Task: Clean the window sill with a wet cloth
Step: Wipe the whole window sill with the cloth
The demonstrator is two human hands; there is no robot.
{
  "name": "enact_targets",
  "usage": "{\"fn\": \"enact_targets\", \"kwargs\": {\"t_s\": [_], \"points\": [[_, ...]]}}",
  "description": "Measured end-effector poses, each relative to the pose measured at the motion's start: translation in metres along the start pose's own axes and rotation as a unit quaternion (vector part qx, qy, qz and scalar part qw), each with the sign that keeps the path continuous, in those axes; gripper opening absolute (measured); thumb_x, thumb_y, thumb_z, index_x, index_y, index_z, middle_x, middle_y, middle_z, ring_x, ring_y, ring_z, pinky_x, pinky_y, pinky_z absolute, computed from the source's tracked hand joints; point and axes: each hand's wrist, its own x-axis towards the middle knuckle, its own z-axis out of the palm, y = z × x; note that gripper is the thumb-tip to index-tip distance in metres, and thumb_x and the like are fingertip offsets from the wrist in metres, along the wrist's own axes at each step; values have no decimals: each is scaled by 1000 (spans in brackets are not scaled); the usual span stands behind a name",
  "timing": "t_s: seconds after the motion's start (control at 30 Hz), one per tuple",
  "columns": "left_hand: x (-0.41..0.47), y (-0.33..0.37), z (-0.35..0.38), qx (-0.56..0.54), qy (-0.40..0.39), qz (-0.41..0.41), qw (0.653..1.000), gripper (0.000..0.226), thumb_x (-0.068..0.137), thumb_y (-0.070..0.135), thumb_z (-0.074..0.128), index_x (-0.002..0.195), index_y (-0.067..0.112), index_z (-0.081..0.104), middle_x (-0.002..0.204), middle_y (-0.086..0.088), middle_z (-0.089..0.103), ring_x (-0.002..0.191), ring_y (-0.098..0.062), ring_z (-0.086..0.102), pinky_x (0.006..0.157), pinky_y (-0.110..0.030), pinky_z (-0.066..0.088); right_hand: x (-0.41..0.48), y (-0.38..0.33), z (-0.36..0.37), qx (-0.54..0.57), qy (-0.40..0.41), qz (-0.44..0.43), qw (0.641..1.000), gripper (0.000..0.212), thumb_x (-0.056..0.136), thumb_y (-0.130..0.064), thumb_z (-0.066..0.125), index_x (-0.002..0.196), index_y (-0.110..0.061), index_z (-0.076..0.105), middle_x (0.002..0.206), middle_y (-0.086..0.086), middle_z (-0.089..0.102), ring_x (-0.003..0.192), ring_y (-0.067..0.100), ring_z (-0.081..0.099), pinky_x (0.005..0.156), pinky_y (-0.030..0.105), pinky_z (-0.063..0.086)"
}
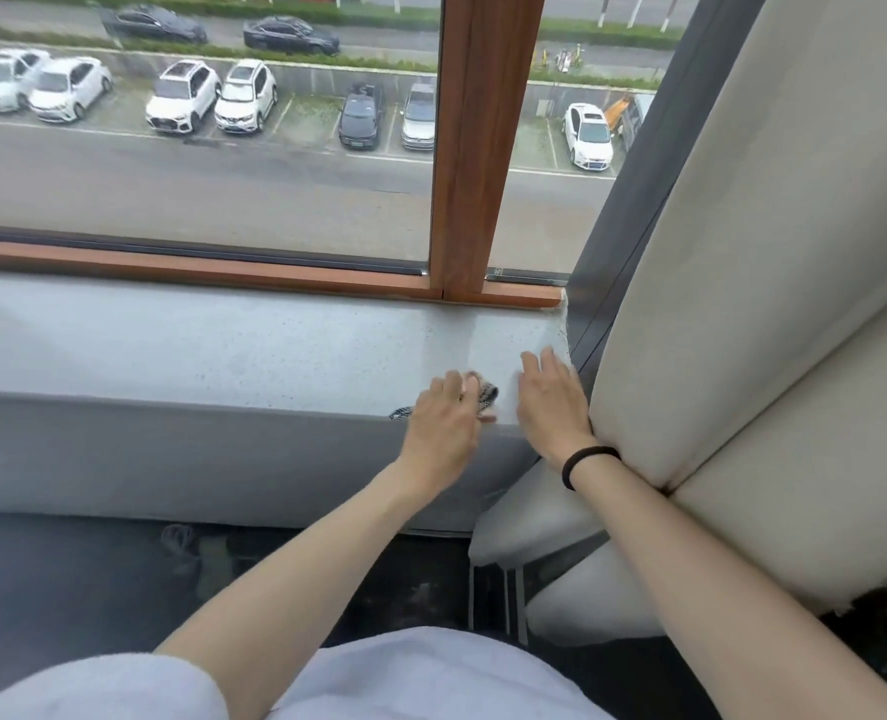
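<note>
**Window sill, right end: items in view**

1. Window sill [223, 350]. We record a pale grey, speckled ledge that runs from the left edge of the view to the right-hand corner, below the glass. A dark grey wall [171, 449] drops from its near edge.

2. Cloth [487, 394]. We list a small checked cloth, dark and light, bunched on the sill near its right end, close to the near edge. Most of it lies hidden under the left hand, with one end showing at the fingertips and another scrap showing at the left of the hand.

3. Left hand [444, 423]. We find it on top of the cloth, fingers bent over the bunch and the thumb along the near edge of the sill, holding the cloth down against the ledge.

4. Right hand [553, 402]. We find it just right of the cloth, flat on the bare sill with fingers straight and slightly spread, pointing toward the far corner. It holds nothing. A black hair band [589, 462] circles the wrist.

5. Window frame [483, 148]. We note brown wood, with an upright post and a rail along the far edge of the sill.

6. Cushion [742, 252]. We note cream padding, upright, at the right of the right forearm and touching it.

7. Cars [181, 96]. We see them parked in a row outside, far below.

8. Floor [67, 589]. We see it dark, at the foot of the wall.
</note>
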Motion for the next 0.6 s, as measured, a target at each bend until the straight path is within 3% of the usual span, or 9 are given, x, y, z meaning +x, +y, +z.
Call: {"fn": "enact_targets", "kwargs": {"t_s": [0.07, 0.1, 0.23, 0.3, 0.37, 0.4, 0.47, 0.53, 0.6], "points": [[-11, -27, -9, 42, 5, 48, 998, 52, 63, -3, 66, 115, 2, 58, 91, -13, 52, 72, -28, 51, 57, -32, 40, 5, -2, 3, 50, 1, 3, 999, 27, 95, -6, 35, 119, -2, 47, 123, 18, 42, 110, 33, 42, 93, 34, 33], [-14, -51, -17, 50, 15, 24, 998, 51, 64, -5, 65, 114, 2, 58, 89, -14, 51, 71, -29, 50, 58, -33, 38, 7, -3, 5, 67, 1, 5, 998, 27, 97, -9, 34, 120, -2, 47, 124, 18, 41, 110, 32, 42, 93, 34, 32], [-26, -152, -47, 87, 37, -196, 976, 35, 81, -1, 62, 115, -5, 56, 93, -24, 48, 77, -39, 50, 64, -44, 42, 12, -6, 11, 105, -15, 43, 993, 28, 99, -21, 33, 116, -3, 47, 121, 16, 41, 109, 32, 43, 94, 37, 34], [-16, -162, -49, 75, 56, -268, 959, 33, 87, 3, 53, 118, -9, 52, 105, -28, 47, 89, -42, 48, 72, -47, 39, 14, -10, 12, 115, -23, 55, 992, 28, 99, -22, 34, 113, -2, 48, 118, 17, 42, 109, 33, 43, 94, 39, 35], [-4, -138, -47, 34, 68, -286, 955, 33, 92, 14, 51, 119, -5, 51, 112, -23, 47, 95, -38, 47, 79, -44, 39, 15, -16, 12, 116, -23, 56, 991, 28, 98, -23, 35, 112, -1, 48, 117, 18, 43, 108, 34, 43, 95, 40, 36], [-1, -122, -43, 11, 62, -250, 966, 32, 93, 19, 53, 118, -1, 54, 109, -20, 49, 93, -35, 48, 78, -42, 41, 15, -20, 13, 115, -22, 54, 992, 29, 98, -23, 36, 113, -1, 48, 117, 17, 42, 109, 34, 42, 96, 40, 35], [-6, -94, -32, -14, 35, -98, 994, 27, 91, 19, 53, 112, 3, 58, 97, -16, 51, 82, -30, 49, 70, -41, 45, 17, -26, 12, 116, -30, 53, 991, 32, 98, -24, 37, 119, -2, 47, 123, 17, 41, 114, 33, 40, 100, 41, 33], [-16, -98, -29, 11, 2, 43, 999, 32, 85, 13, 51, 113, 0, 58, 88, -16, 51, 72, -30, 51, 59, -38, 45, 20, -31, 12, 123, -50, 55, 990, 40, 98, -27, 36, 130, -4, 42, 136, 19, 35, 126, 33, 33, 107, 42, 29], [-13, -137, -40, 36, -7, 72, 997, 32, 84, 13, 53, 114, 5, 58, 87, -16, 50, 71, -33, 52, 60, -38, 44, 21, -35, 12, 143, -87, 63, 984, 50, 100, -33, 34, 142, -7, 29, 152, 20, 16, 142, 32, 14, 116, 42, 16]]}}
